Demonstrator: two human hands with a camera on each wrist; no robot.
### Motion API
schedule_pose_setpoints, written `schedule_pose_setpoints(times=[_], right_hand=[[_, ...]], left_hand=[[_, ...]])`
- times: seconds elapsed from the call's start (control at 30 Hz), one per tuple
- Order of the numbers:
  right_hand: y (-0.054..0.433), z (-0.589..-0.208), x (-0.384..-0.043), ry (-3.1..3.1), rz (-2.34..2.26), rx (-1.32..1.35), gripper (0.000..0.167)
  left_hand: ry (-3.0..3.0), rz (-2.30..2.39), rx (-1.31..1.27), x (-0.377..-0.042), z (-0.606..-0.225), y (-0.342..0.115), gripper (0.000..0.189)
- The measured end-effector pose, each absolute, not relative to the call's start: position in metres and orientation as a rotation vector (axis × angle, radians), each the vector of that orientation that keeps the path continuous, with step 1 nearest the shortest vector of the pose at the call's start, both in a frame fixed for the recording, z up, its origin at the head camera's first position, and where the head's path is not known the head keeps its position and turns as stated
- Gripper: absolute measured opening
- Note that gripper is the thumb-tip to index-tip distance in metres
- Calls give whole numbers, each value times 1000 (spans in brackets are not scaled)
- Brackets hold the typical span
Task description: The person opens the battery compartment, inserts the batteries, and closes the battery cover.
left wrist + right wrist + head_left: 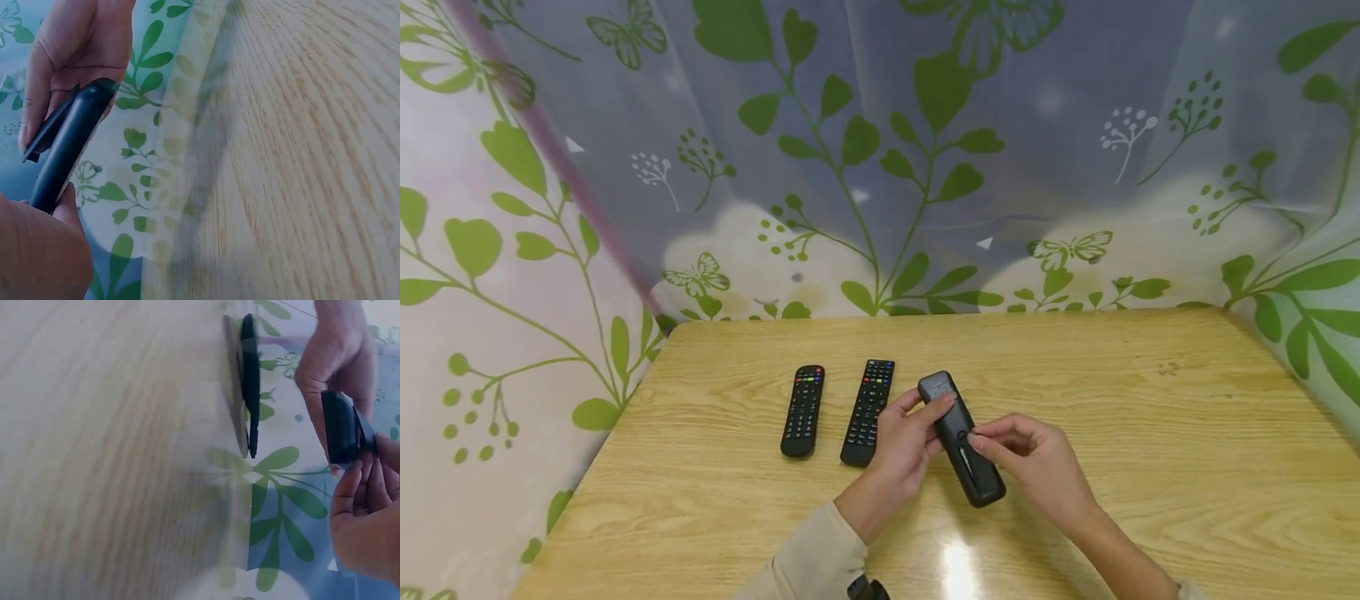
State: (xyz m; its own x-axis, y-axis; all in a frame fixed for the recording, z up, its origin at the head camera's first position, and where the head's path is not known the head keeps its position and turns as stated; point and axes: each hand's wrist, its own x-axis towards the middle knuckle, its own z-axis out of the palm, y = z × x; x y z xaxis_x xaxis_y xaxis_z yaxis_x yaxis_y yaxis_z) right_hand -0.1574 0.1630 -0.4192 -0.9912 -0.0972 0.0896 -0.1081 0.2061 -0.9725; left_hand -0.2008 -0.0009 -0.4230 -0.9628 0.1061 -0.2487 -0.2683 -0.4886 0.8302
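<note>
My left hand [902, 442] grips a black remote control [953, 421], thumb across its upper back, with the back turned up and the remote tilted above the table. My right hand [1047, 467] pinches the battery cover [53, 124] between thumb and fingers. In the left wrist view, the cover stands at an angle from the remote's back, still close to it at the lower end. The right wrist view shows the remote end-on, with the fingertips at the cover's raised edge. The inside of the battery compartment is hidden.
Two more black remotes lie face up left of my hands: a shorter one [803, 412] and a longer one [867, 417], the latter close beside my left hand. The wooden table [1187, 400] meets a leaf-patterned curtain [880, 167] at the back and left.
</note>
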Motion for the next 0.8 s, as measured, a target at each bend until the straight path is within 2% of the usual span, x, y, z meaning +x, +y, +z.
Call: schedule_pose_setpoints(times=[0.8], right_hand=[[167, -431, -155, -2421, 1739, 384, 10]], left_hand=[[1477, 2489, -158, -199, -422, 0, 38]])
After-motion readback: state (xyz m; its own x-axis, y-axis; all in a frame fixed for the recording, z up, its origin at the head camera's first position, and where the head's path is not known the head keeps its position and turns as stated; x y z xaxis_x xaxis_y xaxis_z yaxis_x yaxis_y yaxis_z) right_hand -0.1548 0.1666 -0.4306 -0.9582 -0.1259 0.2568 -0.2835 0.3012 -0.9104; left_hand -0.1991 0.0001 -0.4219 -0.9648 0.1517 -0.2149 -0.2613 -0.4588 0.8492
